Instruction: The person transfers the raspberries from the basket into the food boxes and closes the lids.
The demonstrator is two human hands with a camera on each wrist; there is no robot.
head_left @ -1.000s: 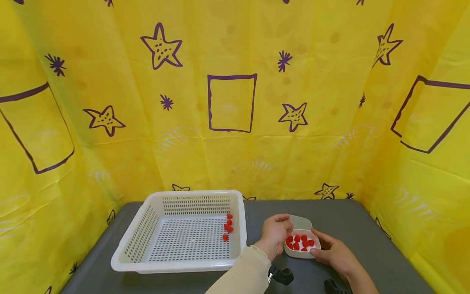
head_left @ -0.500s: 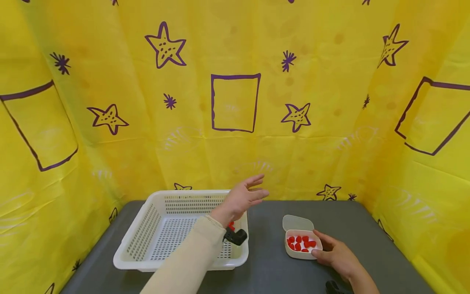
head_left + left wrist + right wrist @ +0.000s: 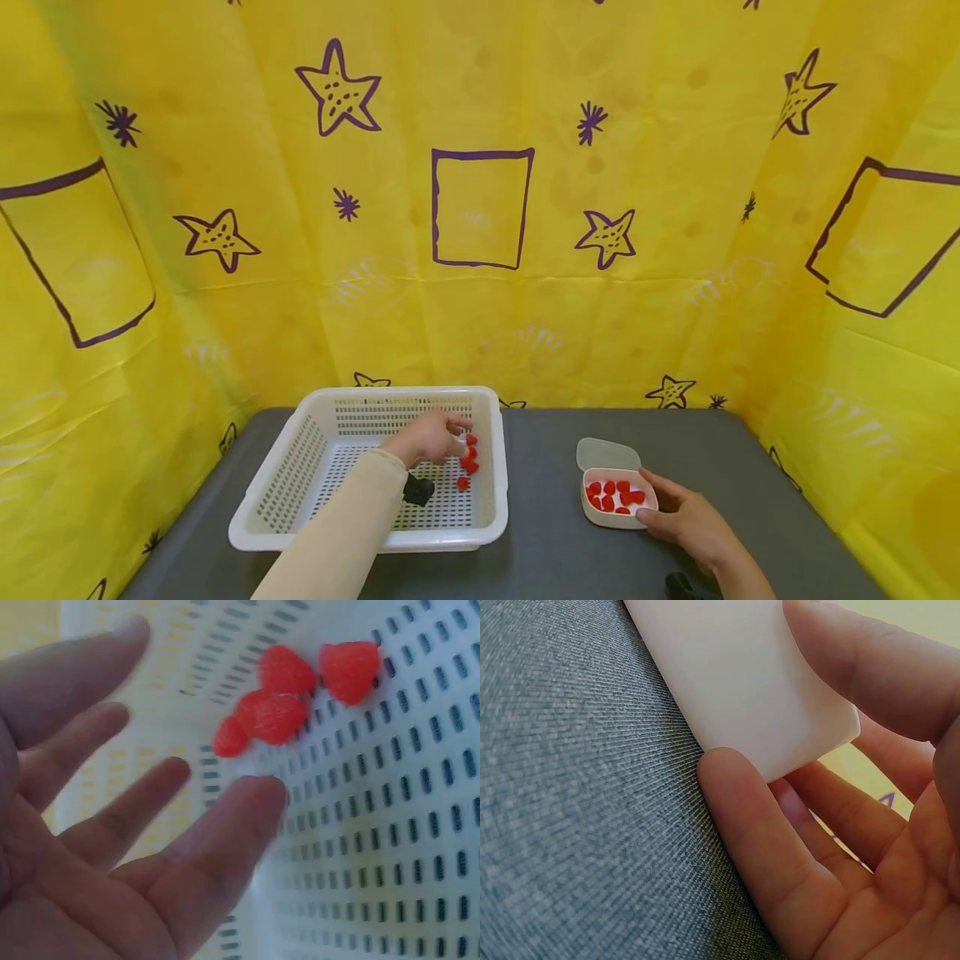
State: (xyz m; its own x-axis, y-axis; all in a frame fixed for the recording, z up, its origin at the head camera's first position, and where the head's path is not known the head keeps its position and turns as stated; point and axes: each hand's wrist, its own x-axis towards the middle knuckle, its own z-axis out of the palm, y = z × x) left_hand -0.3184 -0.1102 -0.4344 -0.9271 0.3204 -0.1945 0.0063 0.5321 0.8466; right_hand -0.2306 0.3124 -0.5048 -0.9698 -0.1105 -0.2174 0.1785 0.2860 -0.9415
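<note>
Grey table (image 3: 540,533) | left hand (image 3: 431,437) released, fingers spread over basket (image 3: 300,467) | right hand (image 3: 686,521) grasping box (image 3: 618,512)

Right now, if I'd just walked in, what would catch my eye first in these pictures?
Probably the bright yellow backdrop with purple stars behind the grey table. Then the red berries: a few lie in the white basket at left, right by the fingers of the left hand, which is spread open. More berries fill the small white tub at right, which the right hand holds.
</note>
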